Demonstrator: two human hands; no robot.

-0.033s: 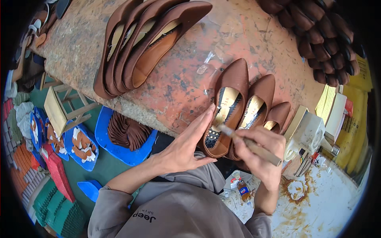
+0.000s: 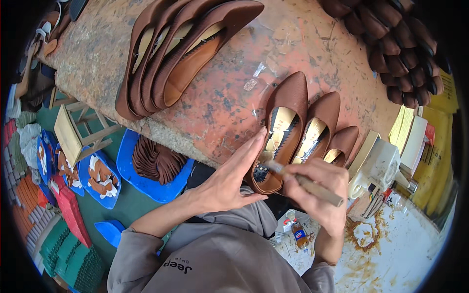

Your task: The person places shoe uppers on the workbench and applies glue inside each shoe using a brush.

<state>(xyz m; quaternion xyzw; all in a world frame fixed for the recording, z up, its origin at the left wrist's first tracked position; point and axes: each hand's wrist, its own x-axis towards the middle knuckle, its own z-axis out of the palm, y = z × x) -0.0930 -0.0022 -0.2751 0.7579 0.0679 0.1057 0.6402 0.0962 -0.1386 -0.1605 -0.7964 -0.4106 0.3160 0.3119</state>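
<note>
A brown pointed flat shoe (image 2: 288, 95) stands toe away from me at the table's near edge. Along its left side lie the straight fingers of my left hand (image 2: 220, 183), its thumb against the heel, so the shoe is braced there. My right hand (image 2: 320, 183) grips a brush (image 2: 321, 192) by its pale handle. The bristle end reaches into the shoe's heel area, over a dark dotted pad, and looks blurred. A gold lining shows further forward in the shoe. Two more brown shoes (image 2: 325, 108) stand close to its right, partly behind my right hand.
Nested brown shoes (image 2: 171, 73) rest at the far left of the worn table (image 2: 234, 97). Dark shoes (image 2: 400, 53) are heaped at the far right. Lower left hold a blue tub (image 2: 154, 190) of brown pieces and a wooden stool (image 2: 68, 134). Glue-stained white surface (image 2: 391, 254) lies right.
The brush and my right hand have shifted slightly down and left, toward the shoe's heel. My left hand stays against the shoe.
</note>
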